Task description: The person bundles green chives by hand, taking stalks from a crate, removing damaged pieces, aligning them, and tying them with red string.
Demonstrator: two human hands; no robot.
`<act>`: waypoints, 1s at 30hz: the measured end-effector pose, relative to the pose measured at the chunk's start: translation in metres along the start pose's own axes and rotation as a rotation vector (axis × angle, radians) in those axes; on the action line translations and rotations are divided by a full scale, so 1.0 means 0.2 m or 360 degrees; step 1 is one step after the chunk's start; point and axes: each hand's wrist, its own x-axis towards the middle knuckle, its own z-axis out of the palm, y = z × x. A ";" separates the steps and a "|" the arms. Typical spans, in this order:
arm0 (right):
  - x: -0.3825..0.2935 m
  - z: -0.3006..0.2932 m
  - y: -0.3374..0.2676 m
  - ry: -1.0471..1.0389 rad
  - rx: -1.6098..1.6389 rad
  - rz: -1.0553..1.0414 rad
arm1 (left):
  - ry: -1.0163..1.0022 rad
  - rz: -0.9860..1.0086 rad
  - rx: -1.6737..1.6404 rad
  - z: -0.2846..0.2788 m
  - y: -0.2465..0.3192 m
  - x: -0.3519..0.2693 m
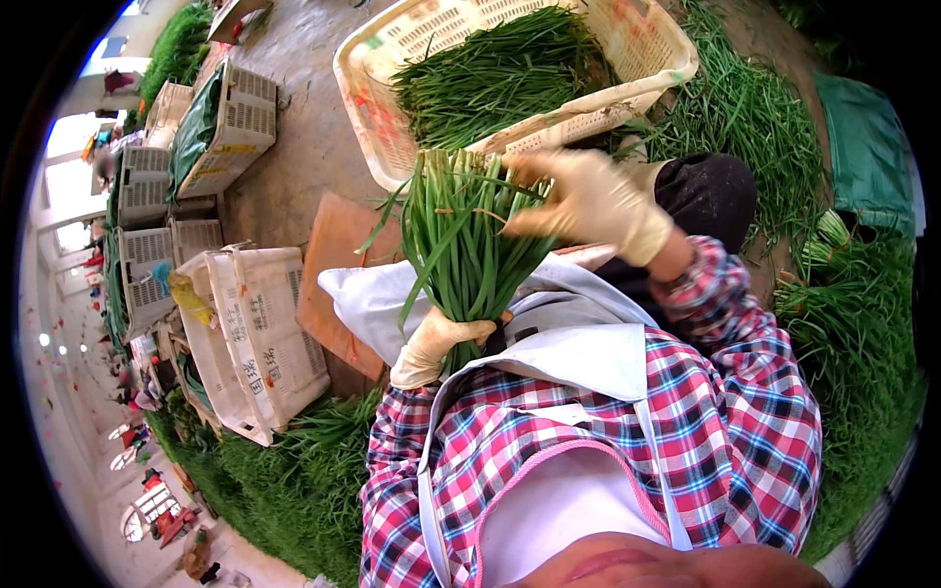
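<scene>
A thick bunch of green garlic chives (478, 257) stands upright before my chest, pale cut ends at the top. A thin tan band (481, 212) crosses its upper part. My left hand (448, 338), in a cream rubber glove, is wrapped around the bunch's lower, leafy part. My right hand (588, 206), gloved alike and blurred, is at the right side of the stalks with its fingers spread; whether it grips any stalk cannot be told. Just beyond, a cream plastic crate (382, 158) holds a layer of chives (500, 81).
Loose chives (764, 125) cover the floor at right, near a green sheet (867, 147). Banded bunches (827, 242) lie below it. A white crate (265, 331) and a brown board (345, 235) stand at left. Crates (242, 117) are stacked farther back; people appear blurred at far left.
</scene>
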 end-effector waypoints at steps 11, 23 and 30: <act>-0.03 -0.07 -0.06 -0.1019 0.1008 0.0621 | 0.0125 0.0061 0.0131 -0.02 0.00 -0.05; -0.13 0.01 -0.13 -0.0779 0.1253 0.0377 | 0.0201 0.0152 -0.0389 0.04 -0.04 0.02; -0.15 -0.24 0.10 -0.0520 0.1917 -0.0659 | 0.0421 0.0103 -0.0148 -0.04 -0.04 -0.05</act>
